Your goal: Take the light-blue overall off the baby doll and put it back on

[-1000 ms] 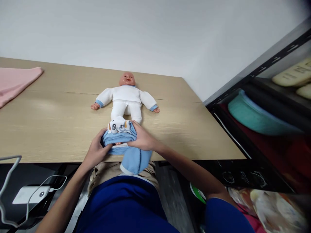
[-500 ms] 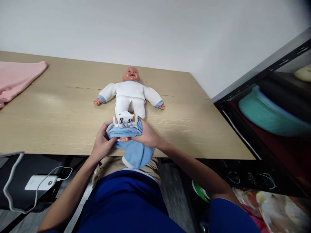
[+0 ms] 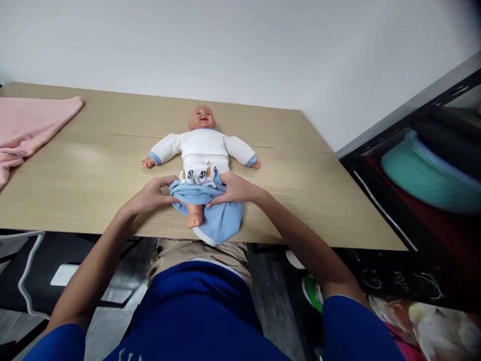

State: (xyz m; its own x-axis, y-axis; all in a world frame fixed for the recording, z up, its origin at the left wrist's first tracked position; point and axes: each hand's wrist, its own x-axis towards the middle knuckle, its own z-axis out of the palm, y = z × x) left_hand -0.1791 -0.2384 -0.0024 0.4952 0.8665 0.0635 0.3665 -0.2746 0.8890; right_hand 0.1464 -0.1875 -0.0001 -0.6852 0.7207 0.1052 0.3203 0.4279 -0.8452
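Note:
A baby doll (image 3: pixel 205 142) lies on its back on the table, head toward the wall, in a white top with blue cuffs. Light blue doll trousers (image 3: pixel 221 223) with a white face patch are bunched around its lower legs. One bare doll foot (image 3: pixel 195 219) sticks out of a trouser leg; the other foot is hidden, and that trouser leg lies flat toward me. My left hand (image 3: pixel 150 194) pinches the left side of the bunched cloth between thumb and fingers. On the opposite side, my right hand (image 3: pixel 235 189) grips the same trousers, thumb near the exposed leg.
A pink cloth (image 3: pixel 33 118) lies at the table's left end. To the right stands a black shelf rack (image 3: pixel 376 183) holding a teal basin (image 3: pixel 424 173). A white cable (image 3: pixel 24 281) and a white device (image 3: pixel 64 275) are below the table's front left edge.
Both hands have pushed the trousers up the doll's legs, away from me. More of the foot and ankle now shows out of the trouser leg.

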